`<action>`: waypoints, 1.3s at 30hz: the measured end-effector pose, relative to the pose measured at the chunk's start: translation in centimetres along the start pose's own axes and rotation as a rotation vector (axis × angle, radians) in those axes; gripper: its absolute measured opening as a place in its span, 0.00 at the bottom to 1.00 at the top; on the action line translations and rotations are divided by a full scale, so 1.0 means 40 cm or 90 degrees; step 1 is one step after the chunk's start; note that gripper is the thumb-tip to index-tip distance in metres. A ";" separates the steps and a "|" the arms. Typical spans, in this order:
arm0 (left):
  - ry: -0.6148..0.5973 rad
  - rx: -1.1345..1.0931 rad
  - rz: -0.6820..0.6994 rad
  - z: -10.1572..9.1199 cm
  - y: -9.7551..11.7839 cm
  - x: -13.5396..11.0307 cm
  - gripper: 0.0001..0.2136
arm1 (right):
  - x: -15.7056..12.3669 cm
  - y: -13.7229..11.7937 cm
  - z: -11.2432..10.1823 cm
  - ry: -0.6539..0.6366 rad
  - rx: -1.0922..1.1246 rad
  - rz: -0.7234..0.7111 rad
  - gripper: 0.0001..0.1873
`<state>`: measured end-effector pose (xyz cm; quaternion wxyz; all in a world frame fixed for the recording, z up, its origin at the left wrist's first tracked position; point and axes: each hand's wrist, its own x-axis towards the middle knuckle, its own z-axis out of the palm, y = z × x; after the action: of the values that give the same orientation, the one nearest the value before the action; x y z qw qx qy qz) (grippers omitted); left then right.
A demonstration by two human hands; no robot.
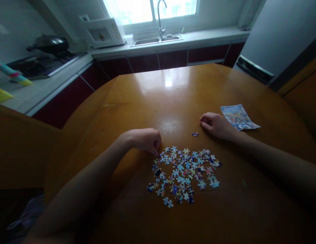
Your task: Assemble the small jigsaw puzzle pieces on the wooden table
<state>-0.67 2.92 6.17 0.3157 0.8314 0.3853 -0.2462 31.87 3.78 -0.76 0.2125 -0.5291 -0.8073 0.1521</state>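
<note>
A heap of loose jigsaw pieces [180, 167] lies spread over the wooden desk [137, 101], towards its near edge and roughly midway between the left and right edges. Light blue, white and dark blue pieces mix in it; some overlap, and a small cluster sits just apart on the near-edge side.

The left hand [147, 139] is at the heap's far-left corner, fingers curled under and thumb pointing down beside a dark piece. Whether its grip has closed on that piece cannot be told.

The right hand [216, 124] rests on the desk beyond the heap, towards the right edge, its fingers loosely bent; whether its grip encloses anything cannot be seen. Just beside its fingertips, between the two hands, lies a small purple-and-white jigsaw fragment [195, 134], well clear of the heap.

A colourful printed sheet [238, 114] with fold creases lies beyond the right wrist, nearer the desk's right edge. Past the far edge stand a sink [147, 41], a tap [160, 20] and a white microwave [104, 33].
</note>
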 end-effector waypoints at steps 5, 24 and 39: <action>-0.009 -0.025 -0.008 -0.006 0.003 -0.004 0.06 | -0.001 -0.008 -0.004 0.005 0.008 0.000 0.07; -0.012 -0.052 0.007 -0.004 -0.017 0.002 0.06 | -0.068 -0.105 -0.108 -0.126 0.078 -0.086 0.06; -0.029 -0.078 -0.010 -0.007 -0.017 0.002 0.08 | -0.092 -0.135 -0.126 -0.359 0.029 -0.073 0.04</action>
<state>-1.11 3.50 6.08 0.3731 0.8014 0.3990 -0.2436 31.44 -1.63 5.44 -0.0003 -0.4144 -0.8597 0.2986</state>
